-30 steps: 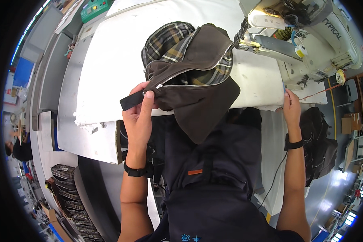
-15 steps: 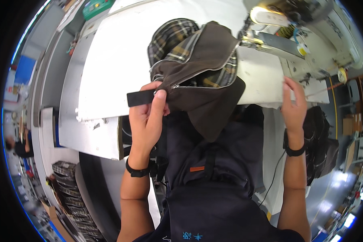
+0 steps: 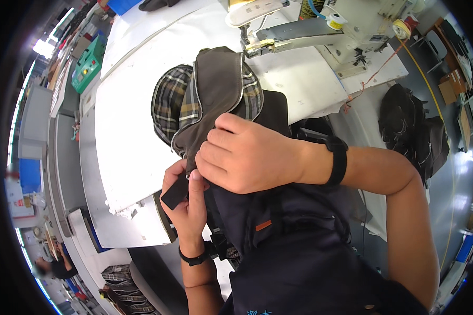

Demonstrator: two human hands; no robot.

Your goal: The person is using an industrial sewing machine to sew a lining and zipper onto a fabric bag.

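Observation:
A dark brown fabric bag (image 3: 215,79) with plaid lining and silver zippers lies on the near edge of the white table, its zipped openings spread. My left hand (image 3: 186,202) pinches the bag's near end, thumb on top, and a short black strap tab (image 3: 176,193) sticks out beside the thumb. Across the bag reaches my right hand (image 3: 242,155), its fingers curled and closed at the same near end, close to the left thumb. What lies under the right fingers is hidden by the hand itself.
A sewing machine (image 3: 299,37) stands on the white table (image 3: 131,152) at the far right. Dark bags (image 3: 412,131) are piled to the right, and plaid pieces (image 3: 126,289) are stacked at lower left. Farther left sits a green box (image 3: 89,63); a person (image 3: 55,262) is in the distance.
My right hand has come from the right side of the table over to the bag's near end, beside my left hand. The left hand keeps its hold; the view has turned.

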